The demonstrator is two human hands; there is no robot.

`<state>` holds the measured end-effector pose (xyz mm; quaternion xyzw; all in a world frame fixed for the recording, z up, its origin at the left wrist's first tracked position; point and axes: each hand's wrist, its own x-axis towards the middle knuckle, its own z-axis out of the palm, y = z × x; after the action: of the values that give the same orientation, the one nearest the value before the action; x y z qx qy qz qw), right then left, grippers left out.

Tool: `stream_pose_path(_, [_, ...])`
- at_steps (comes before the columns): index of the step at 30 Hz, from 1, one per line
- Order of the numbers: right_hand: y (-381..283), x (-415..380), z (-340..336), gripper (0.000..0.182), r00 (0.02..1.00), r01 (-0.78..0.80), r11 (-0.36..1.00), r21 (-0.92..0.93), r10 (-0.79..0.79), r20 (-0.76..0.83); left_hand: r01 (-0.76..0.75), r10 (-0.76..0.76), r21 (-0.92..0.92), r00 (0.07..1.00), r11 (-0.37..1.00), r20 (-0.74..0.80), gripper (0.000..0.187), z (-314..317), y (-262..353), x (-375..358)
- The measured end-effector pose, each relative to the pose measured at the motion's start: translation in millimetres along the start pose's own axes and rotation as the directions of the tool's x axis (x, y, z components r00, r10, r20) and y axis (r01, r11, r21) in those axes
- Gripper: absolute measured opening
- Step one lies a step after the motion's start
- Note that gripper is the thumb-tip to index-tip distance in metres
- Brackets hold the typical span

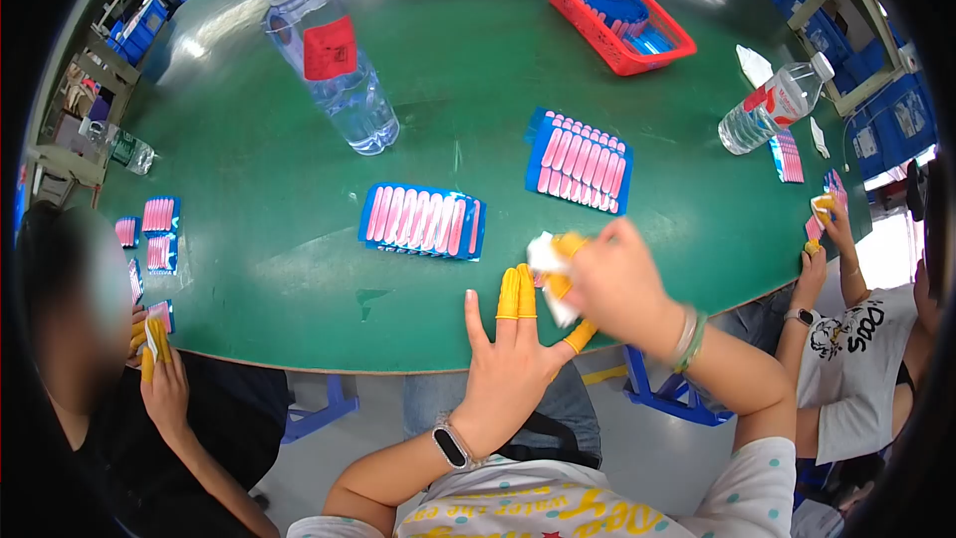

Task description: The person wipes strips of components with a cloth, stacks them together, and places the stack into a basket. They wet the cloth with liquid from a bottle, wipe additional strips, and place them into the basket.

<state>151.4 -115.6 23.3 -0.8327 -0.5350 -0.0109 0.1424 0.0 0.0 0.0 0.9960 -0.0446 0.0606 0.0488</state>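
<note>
My left hand (506,354) lies at the table's near edge with its fingers spread, yellow cots on two fingers and the thumb. Just to its right, my right hand (607,279), also with yellow cots and blurred, pinches a white cloth (548,264). A small bit of pink shows beside the cloth, mostly hidden. Beyond my left hand is a blue card with pink strips (423,221). Another stack of blue cards with pink strips (581,164) lies farther right.
A large water bottle (334,60) stands at the back left, a smaller bottle (777,103) at the right. A red basket (637,62) with blue items is at the back. Co-workers' hands (164,389) work at the left and at the right (841,229).
</note>
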Motion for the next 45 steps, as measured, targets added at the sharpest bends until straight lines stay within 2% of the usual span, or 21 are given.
stream_pose_path(2, [10.9,8.6,2.3,0.023,0.958,-0.248,0.968,0.033,0.251,-0.14,-0.006,0.005,-0.035,1.0,0.999,-0.023,0.047,-6.2,-3.4,-1.4])
stream_pose_path(3, [20.9,-1.6,-14.9,0.023,0.971,-0.229,0.971,-0.073,0.223,-0.093,0.012,-0.024,-0.128,0.996,0.992,-0.091,0.047,6.4,15.3,11.5])
stream_pose_path(6, [-15.6,-13.1,0.9,0.019,0.991,0.091,0.994,-0.057,-0.096,-0.088,-0.021,0.018,-0.056,0.999,0.998,-0.042,0.045,4.9,1.8,3.2])
stream_pose_path(7, [-10.2,-12.8,-1.4,0.019,0.993,0.082,0.995,-0.054,-0.086,-0.08,-0.021,0.019,-0.037,0.999,0.999,-0.047,0.044,3.6,2.5,3.8])
stream_pose_path(10, [26.4,-4.3,-6.5,0.02,0.97,-0.127,0.99,-0.06,0.111,-0.216,-0.016,0.012,-0.053,0.998,0.998,-0.063,0.042,2.1,3.8,3.1])
stream_pose_path(13, [19.2,-3.5,-3.1,0.019,0.969,-0.145,0.975,-0.168,0.106,-0.224,0.002,-0.009,-0.088,0.997,0.996,-0.08,0.042,2.9,3.2,3.5])
stream_pose_path(14, [7.7,-7.8,-6.7,0.018,0.985,-0.047,0.983,-0.179,0.015,-0.174,0.001,-0.007,-0.089,0.998,0.996,-0.07,0.043,3.1,2.8,3.1])
stream_pose_path(17, [-7.9,-19.5,-3.5,0.018,0.992,0.04,0.996,-0.085,-0.05,-0.112,-0.015,0.013,-0.048,0.999,0.999,-0.042,0.045,1.9,2.2,2.7])
stream_pose_path(18, [1.2,-18.2,-0.4,0.019,0.982,-0.009,0.999,-0.051,0.0,-0.187,-0.017,0.015,-0.054,0.999,0.998,-0.034,0.045,2.1,2.7,1.3])
stream_pose_path(19, [6.6,-17.1,-0.2,0.019,0.984,-0.013,0.999,-0.05,0.004,-0.18,-0.019,0.017,-0.057,0.999,0.998,-0.039,0.045,2.0,2.1,1.8])
stream_pose_path(21, [16.2,-13.8,-1.6,0.019,0.966,-0.15,0.987,-0.063,0.132,-0.221,-0.023,0.02,-0.059,0.999,0.998,-0.05,0.044,1.4,2.4,3.5])
stream_pose_path(22, [22.5,-13.7,-0.8,0.019,0.956,-0.142,0.986,-0.083,0.115,-0.27,-0.02,0.015,-0.071,0.998,0.997,-0.062,0.044,0.6,3.0,3.8])
stream_pose_path(25, [20.5,-13.0,-1.6,0.019,0.955,-0.178,0.976,-0.126,0.141,-0.261,-0.011,0.005,-0.066,0.997,0.998,-0.083,0.046,-0.9,1.9,4.8])
stream_pose_path(26, [13.2,-15.3,-0.9,0.019,0.955,-0.178,0.976,-0.128,0.14,-0.261,-0.01,0.005,-0.055,0.996,0.998,-0.086,0.047,0.2,2.7,5.0])
stream_pose_path(28, [-5.8,-22.4,0.9,0.02,0.987,0.051,0.993,-0.109,-0.067,-0.145,-0.011,0.008,-0.04,0.998,0.999,-0.069,0.05,4.7,3.6,3.1])
stream_pose_path(31, [2.3,-22.3,3.7,0.02,0.976,-0.036,0.992,-0.125,0.008,-0.217,-0.015,0.014,-0.027,0.999,1.0,-0.051,0.053,0.7,3.2,5.3])
stream_pose_path(32, [7.4,-18.4,-1.9,0.02,0.952,-0.141,0.986,-0.089,0.111,-0.285,-0.016,0.014,-0.033,0.998,0.999,-0.053,0.054,-2.0,2.7,5.0])
stream_pose_path(35, [23.8,-19.8,-1.2,0.018,0.925,-0.228,0.961,-0.158,0.164,-0.342,-0.051,0.044,-0.078,0.996,0.996,-0.082,0.059,0.0,0.4,2.9])
stream_pose_path(40, [21.3,-21.9,1.1,0.016,0.923,-0.216,0.962,-0.169,0.145,-0.358,-0.02,0.014,-0.091,0.998,0.996,-0.058,0.07,-2.0,0.5,3.1])
stream_pose_path(42, [2.8,-30.8,0.9,0.016,0.941,-0.081,0.986,-0.147,0.027,-0.338,-0.031,0.029,-0.052,0.998,0.998,-0.054,0.074,-0.8,-0.5,2.3])
stream_pose_path(45, [-1.9,-42.9,4.5,0.016,0.957,-0.11,0.992,-0.06,0.089,-0.278,-0.039,0.035,-0.062,0.997,0.997,-0.071,0.072,2.8,-0.1,1.3])
